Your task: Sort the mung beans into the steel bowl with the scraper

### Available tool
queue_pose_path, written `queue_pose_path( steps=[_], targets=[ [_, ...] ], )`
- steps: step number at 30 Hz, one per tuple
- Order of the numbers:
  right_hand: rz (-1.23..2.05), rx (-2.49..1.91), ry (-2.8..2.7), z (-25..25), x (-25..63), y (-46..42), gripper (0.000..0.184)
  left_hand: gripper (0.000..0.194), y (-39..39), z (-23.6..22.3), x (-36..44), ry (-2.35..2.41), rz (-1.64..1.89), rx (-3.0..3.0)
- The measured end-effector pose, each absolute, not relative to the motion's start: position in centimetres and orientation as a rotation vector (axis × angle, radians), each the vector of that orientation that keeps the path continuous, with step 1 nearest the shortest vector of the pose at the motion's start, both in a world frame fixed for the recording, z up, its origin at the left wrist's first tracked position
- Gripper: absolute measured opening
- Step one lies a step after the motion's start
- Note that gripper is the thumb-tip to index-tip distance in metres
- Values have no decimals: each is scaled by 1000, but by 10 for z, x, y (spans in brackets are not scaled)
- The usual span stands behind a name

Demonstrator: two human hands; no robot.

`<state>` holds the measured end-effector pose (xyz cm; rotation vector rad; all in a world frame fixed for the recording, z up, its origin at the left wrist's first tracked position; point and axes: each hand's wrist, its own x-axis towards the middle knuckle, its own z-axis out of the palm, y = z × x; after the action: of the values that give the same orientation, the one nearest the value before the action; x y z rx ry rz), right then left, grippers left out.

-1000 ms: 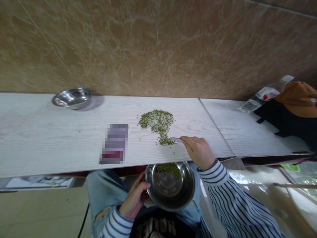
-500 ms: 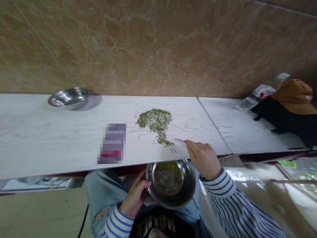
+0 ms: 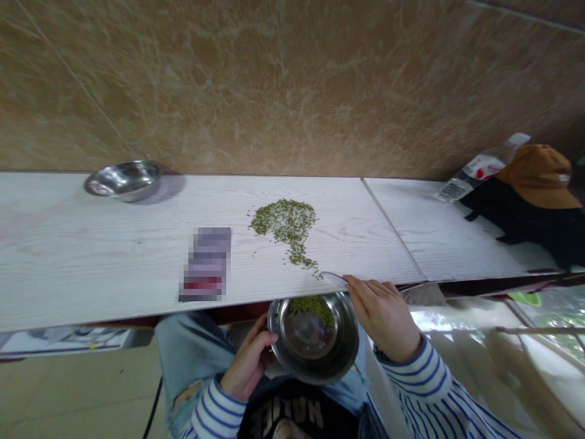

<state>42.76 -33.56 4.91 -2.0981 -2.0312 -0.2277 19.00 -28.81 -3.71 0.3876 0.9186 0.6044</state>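
My left hand point(image 3: 249, 360) grips the left rim of a steel bowl point(image 3: 345, 350), which is held over my lap just below the table edge. Green mung beans point(image 3: 313, 310) lie in the far part of this bowl. My right hand point(image 3: 386, 314) is closed on a thin, curved, spoon-like utensil point(image 3: 334, 277); its exact kind is hard to make out. The utensil's tip is at the near end of a trail of loose mung beans point(image 3: 287, 219). They are spread on the white tabletop point(image 3: 114, 262), with the trail running toward the bowl.
Another steel bowl point(image 3: 124, 182) stands at the back left by the marbled wall. A blurred-out flat rectangular thing point(image 3: 206, 263) lies left of the beans. At the right are a plastic bottle point(image 3: 479, 167), a brown cap point(image 3: 539, 174) and black cloth point(image 3: 516, 216).
My right hand and the utensil have moved toward me and slightly right. The near end of the bean trail has shifted closer to the table edge. My left hand still holds the bowl.
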Motion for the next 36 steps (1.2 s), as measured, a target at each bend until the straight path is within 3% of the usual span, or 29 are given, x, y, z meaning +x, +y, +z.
queue_pose_path(
  steps=[36],
  targets=[
    [-212, -2137, -1977, 51, 426, -330, 28, 33, -288, -33, 190, 904, 627, 410]
  ],
)
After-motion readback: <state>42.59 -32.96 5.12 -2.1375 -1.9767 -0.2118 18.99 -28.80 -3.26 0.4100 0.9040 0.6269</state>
